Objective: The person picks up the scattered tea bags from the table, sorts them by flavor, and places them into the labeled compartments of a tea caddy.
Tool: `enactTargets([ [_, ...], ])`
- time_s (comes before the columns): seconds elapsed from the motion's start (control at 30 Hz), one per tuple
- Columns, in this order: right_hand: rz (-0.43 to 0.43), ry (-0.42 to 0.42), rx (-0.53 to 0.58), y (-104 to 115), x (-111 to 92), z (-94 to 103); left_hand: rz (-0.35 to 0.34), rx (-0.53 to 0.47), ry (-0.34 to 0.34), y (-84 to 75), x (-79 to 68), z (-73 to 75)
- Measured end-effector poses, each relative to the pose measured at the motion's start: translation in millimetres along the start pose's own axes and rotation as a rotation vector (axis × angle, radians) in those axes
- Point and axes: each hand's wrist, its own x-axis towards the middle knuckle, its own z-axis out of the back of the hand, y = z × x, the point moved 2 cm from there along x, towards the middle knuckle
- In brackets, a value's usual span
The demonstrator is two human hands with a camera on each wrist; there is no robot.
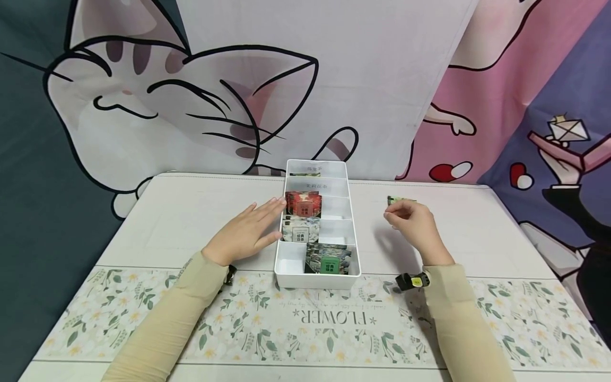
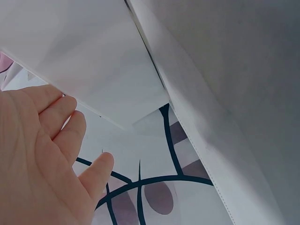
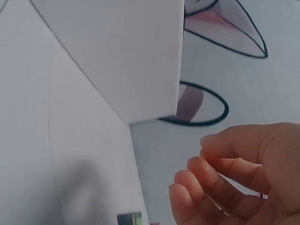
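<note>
A long white divided box [image 1: 317, 281] stands on the table, holding tea sachets in several compartments. Red sachets [image 1: 303, 204] lie near its middle, pale grey ones [image 1: 300, 231] in front of them, and dark green ones [image 1: 328, 259] in the nearest compartment. My left hand [image 1: 248, 232] rests its extended fingers along the box's left side; the left wrist view shows its fingertips right at the white wall [image 2: 93, 61]. Right of the box, my right hand [image 1: 414, 223] hovers with fingers loosely bent, thumb near the index fingertip, nothing visible between them. Beyond it lies a small green sachet [image 1: 392, 200], partly hidden.
The far compartment holds the edge of a green-yellow sachet [image 1: 305, 174]. A floral mat strip [image 1: 334, 339] with printed lettering crosses the table's near side. Behind the table hangs a cloth [image 1: 372, 85] with a cartoon cat.
</note>
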Motion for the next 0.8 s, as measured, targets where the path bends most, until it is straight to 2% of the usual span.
enactTargets([
  [0.17, -0.046, -0.02, 0.036, -14, 6, 9.0, -0.002, -0.001, -0.009, 0.4, 0.3, 0.1],
  [0.33, -0.134, -0.034, 0.046, -31, 13, 20.3, -0.001, -0.006, -0.011, 0.7, 1.8, -3.0],
  [0.6, -0.195, -0.048, -0.011, -50, 32, 37.8, 0.013, -0.009, -0.006, 0.5, -0.2, -3.3],
  [0.8, -0.255, 0.005, -0.05, -61, 43, 44.0, 0.006, -0.009, -0.011, 0.5, -0.2, -2.9],
])
